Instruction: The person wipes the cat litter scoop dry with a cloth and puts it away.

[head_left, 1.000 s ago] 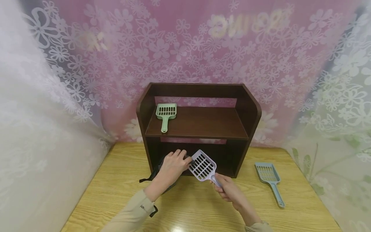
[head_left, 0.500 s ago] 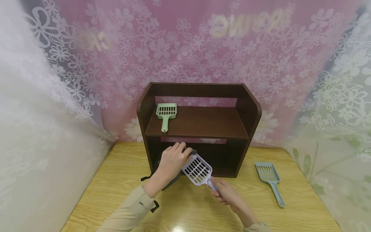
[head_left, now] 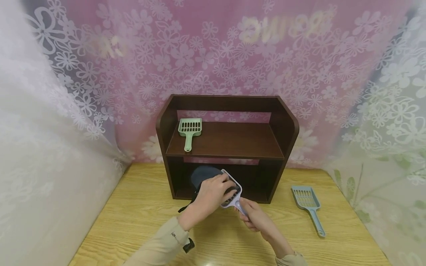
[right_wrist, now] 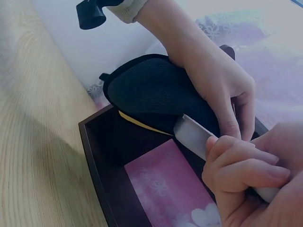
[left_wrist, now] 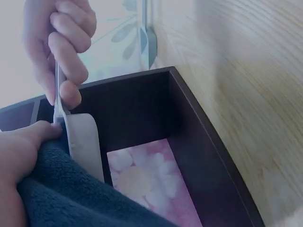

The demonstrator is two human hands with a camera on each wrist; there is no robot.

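My right hand grips the handle of a lilac slotted litter scoop, held up before the lower shelf. My left hand holds a dark blue fleecy cloth with black edging against the scoop's slotted pan, its fingers curled over the pan. The palm and wrist hide part of the cloth. In the left wrist view the cloth lies along the pan's pale side wall. From the right wrist the cloth spreads wide behind the pan, with a strip of yellow under its edge.
A dark brown two-tier shelf stands at the back of the wooden table. On its upper board, at the left, lies a green litter scoop. A blue-grey litter scoop lies on the table at right. Flowered curtains surround the table.
My left hand has moved right and slightly down with the cloth, from the pan's far edge across its slots. The cloth now shows above that hand. The lilac scoop has shifted and tilted slightly.
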